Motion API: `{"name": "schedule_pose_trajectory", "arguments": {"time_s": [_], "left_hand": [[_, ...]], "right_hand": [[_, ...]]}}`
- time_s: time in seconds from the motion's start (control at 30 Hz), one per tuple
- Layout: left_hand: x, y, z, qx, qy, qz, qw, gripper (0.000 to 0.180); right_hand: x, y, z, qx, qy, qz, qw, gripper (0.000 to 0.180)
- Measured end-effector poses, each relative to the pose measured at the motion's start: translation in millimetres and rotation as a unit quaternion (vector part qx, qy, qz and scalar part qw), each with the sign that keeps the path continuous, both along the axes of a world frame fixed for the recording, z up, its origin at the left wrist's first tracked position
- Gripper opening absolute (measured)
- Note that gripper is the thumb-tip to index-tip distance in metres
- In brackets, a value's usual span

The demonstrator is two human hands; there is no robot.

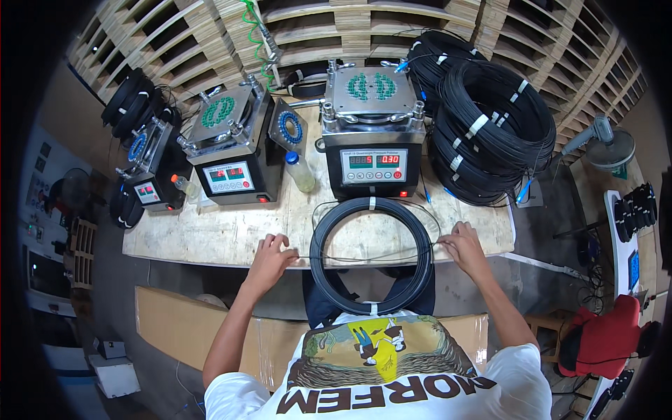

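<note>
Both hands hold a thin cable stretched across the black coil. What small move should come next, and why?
Probably feed the thin cable through the fingers toward one end: left hand and right hand pinch it taut across the coil at the table edge, no end visible.

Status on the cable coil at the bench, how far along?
Done: coil wound and taped, lying at the bench edge. In hand: left hand and right hand pinch a thin strand stretched across it. Left: nothing feeds into the middle machine; the stacked coils wait untouched.
</note>
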State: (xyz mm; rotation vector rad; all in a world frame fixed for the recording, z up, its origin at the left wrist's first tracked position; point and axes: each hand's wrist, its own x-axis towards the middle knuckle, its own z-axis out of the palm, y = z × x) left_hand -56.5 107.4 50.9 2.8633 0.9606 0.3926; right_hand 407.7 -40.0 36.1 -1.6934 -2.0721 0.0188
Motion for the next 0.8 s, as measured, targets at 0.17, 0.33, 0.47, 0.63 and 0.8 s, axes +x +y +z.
{"name": "schedule_pose_trajectory", "arguments": {"time_s": [0.17,0.33,0.47,0.63,0.8], "left_hand": [[23.2,13.5,-44.0,-0.265,-0.082,0.146,0.949,0.021],[63.2,22.9,-47.8,-0.371,-0.028,0.289,0.882,0.064],[65.3,17.5,-55.6,-0.371,-0.009,0.243,0.896,0.081],[76.0,16.2,-63.3,-0.322,-0.043,0.278,0.904,0.087],[58.7,26.2,-54.4,-0.295,-0.035,0.305,0.905,0.079]], "right_hand": [[4.3,17.7,-61.5,-0.184,0.247,-0.146,0.940,0.020],[-32.2,49.8,-56.9,-0.221,0.250,-0.298,0.894,0.058],[-58.6,60.7,-56.8,-0.186,0.270,-0.337,0.883,0.069],[-34.0,60.0,-99.8,-0.104,0.352,-0.345,0.864,0.050],[-18.0,50.7,-102.0,-0.107,0.465,-0.323,0.817,0.035]]}}
